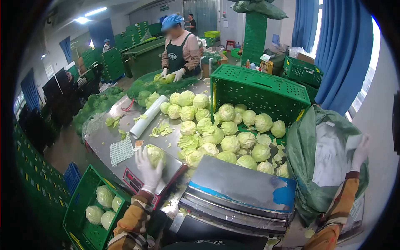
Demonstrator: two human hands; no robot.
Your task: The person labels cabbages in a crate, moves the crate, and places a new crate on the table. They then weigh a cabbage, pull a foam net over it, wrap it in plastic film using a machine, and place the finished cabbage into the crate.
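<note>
My left hand [148, 174], in a white glove, is closed around a pale green cabbage [156, 153] on the metal top of a scale [173, 168] with a red front. Far to the right, my gloved right hand [360, 156] grips a thin white sheet [353, 142], perhaps a plastic bag, over an open green sack [302, 164]. A heap of white sheets or bags [329, 156] lies inside this sack. Between my hands stands a wrapping machine [243, 183] with a flat metal top and patches of blue film.
Several cabbages [230, 143] spill from a tipped green crate [260, 85]. At lower left, a green crate [75, 208] holds several wrapped-looking cabbages. A white film roll [148, 116] and a label sheet [121, 151] lie on the table. Across it, a co-worker [180, 50] handles cabbage.
</note>
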